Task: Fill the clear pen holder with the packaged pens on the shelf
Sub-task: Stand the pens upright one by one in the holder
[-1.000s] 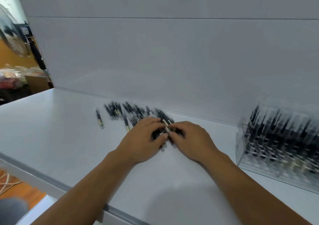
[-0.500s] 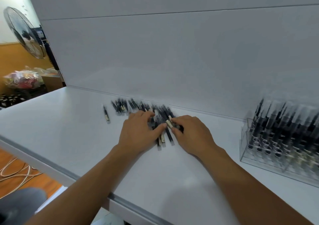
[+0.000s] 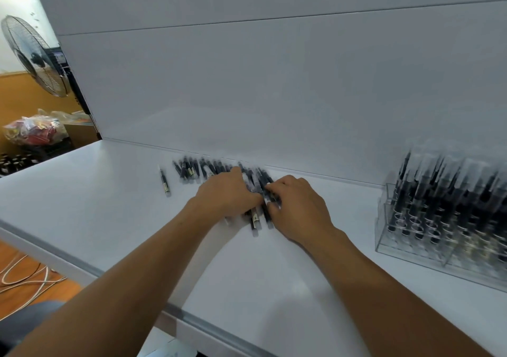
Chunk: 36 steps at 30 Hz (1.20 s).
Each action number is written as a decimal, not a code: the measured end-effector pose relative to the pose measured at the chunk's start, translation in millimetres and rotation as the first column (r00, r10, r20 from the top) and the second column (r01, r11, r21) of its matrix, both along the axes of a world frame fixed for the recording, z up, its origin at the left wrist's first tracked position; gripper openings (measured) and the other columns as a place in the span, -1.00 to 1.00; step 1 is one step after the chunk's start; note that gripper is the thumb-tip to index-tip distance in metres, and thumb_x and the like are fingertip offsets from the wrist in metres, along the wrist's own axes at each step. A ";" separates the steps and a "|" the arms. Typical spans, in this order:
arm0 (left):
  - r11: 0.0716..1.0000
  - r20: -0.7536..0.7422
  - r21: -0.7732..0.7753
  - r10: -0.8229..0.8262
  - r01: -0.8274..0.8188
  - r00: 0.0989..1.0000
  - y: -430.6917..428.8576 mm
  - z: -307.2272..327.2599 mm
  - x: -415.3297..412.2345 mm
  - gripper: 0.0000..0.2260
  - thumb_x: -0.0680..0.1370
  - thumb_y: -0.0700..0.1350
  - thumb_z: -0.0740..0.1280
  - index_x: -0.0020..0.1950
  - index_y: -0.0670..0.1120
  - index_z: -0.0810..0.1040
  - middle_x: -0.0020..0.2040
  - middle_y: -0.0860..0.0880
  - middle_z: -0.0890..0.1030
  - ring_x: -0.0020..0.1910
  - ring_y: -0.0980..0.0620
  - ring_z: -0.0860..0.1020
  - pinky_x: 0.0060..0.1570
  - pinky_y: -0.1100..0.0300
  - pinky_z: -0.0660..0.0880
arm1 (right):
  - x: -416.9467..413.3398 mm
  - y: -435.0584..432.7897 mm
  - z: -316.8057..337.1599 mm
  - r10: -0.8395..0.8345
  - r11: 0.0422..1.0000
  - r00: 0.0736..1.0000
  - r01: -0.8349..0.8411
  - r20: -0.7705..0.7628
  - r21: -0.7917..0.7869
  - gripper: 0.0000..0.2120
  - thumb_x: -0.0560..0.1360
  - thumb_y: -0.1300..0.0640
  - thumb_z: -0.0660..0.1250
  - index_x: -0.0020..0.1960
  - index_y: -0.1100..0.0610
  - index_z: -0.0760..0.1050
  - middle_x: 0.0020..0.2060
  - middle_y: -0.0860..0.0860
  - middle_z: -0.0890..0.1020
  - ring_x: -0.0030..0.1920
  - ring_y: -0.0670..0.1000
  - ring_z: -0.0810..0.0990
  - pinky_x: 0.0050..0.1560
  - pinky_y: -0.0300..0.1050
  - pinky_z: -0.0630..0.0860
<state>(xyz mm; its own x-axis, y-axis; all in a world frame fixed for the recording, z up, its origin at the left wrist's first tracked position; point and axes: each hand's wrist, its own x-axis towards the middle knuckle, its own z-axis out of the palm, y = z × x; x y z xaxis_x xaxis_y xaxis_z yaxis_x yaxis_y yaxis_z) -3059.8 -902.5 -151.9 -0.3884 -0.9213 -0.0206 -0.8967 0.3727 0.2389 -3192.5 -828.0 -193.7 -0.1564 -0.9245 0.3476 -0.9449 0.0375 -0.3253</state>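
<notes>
Both hands are laid palm-down on the white shelf (image 3: pixel 109 219), pressed in from either side on a bunch of packaged pens (image 3: pixel 258 192). The left hand (image 3: pixel 227 195) is curled loosely, fingers bent over the left side of the bunch and touching it; the right hand (image 3: pixel 296 206) is cupped the same way on the right side, fingertips on the pens. So the pens are squeezed between the two hands rather than clamped in one fist, and whether either hand has really closed around a pen can't be told, since the bunch is blurred and partly hidden under the fingers. More loose pens (image 3: pixel 192 169) are scattered in a row just behind the left hand, close to the back wall (image 3: pixel 247 96), and one stray pen (image 3: pixel 164 182) is lying by itself further left. The clear pen holder (image 3: pixel 384 219) is parked at the right, well apart from the hands, already packed with upright pens. Plenty of bare shelf is left in front of the hands up to the grey front edge (image 3: pixel 82 263), and between the right hand and the holder too. A floor fan (image 3: pixel 33 55) is seen off to the left.
</notes>
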 end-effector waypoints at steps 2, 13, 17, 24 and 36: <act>0.999 -0.018 0.035 -0.011 0.011 1.000 -3.1 2.4 -0.6 -0.64 0.47 0.13 0.33 0.08 -0.08 0.37 -0.17 0.02 0.47 -0.11 -0.01 0.49 -0.20 0.13 0.40 | -1.2 -0.5 0.7 -0.021 1.000 1.000 0.021 0.002 -0.002 -0.73 0.57 0.07 0.22 0.25 0.01 0.51 0.17 -0.07 0.52 0.14 0.02 0.43 -0.05 -0.15 0.39; 0.995 -0.190 0.100 0.039 -0.020 0.981 -9.3 -3.1 2.6 -0.64 0.49 0.13 0.34 0.15 -0.05 0.41 -0.12 -0.01 0.55 -0.13 0.04 0.52 -0.21 0.16 0.44 | -3.7 0.5 4.6 -0.120 0.990 0.988 0.127 0.101 -0.067 -0.76 0.55 0.13 0.19 0.09 -0.01 0.59 -0.12 -0.06 0.63 -0.10 0.02 0.52 -0.20 -0.13 0.36; 0.994 -0.180 0.111 0.040 -0.020 0.983 -6.5 -0.1 -4.6 -0.61 0.49 0.13 0.36 0.17 -0.06 0.36 -0.12 0.01 0.50 -0.09 0.02 0.51 -0.17 0.15 0.44 | -5.5 3.5 8.2 -0.184 0.977 0.936 0.208 0.300 -0.050 -0.80 0.54 0.13 0.23 0.05 0.02 0.61 -0.19 -0.05 0.67 -0.14 0.04 0.59 -0.14 -0.11 0.52; 0.981 -0.411 0.194 0.103 -0.024 0.906 -0.8 -4.0 -0.3 -0.60 0.47 0.07 0.45 0.12 -0.05 0.35 -0.09 -0.03 0.56 -0.07 0.00 0.55 -0.01 0.07 0.50 | -8.9 8.3 8.8 -0.171 0.971 0.801 0.236 0.573 -0.041 -0.80 0.58 0.13 0.22 0.07 -0.01 0.60 -0.18 -0.14 0.63 -0.41 0.04 0.65 -0.45 -0.08 0.59; 0.950 -0.743 0.285 0.134 0.129 0.656 14.8 9.4 14.5 -0.82 0.48 -0.12 0.48 -0.22 0.04 0.50 -0.15 0.00 0.64 -0.19 0.09 0.58 -0.12 0.25 0.49 | -12.9 8.8 15.0 -0.164 0.932 0.613 0.352 0.773 -0.081 -0.80 0.57 0.17 0.27 0.07 0.04 0.66 -0.19 -0.19 0.63 -0.16 -0.16 0.56 -0.17 -0.30 0.44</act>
<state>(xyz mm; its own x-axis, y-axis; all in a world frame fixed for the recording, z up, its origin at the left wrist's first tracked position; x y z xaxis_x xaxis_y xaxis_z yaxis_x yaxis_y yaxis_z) -3045.3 -887.8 -142.5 -0.3892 -0.9211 0.0134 -0.3624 0.1665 0.9170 -3205.4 -819.3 -178.7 -0.6671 -0.7246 0.1731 -0.3361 0.0854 -0.9380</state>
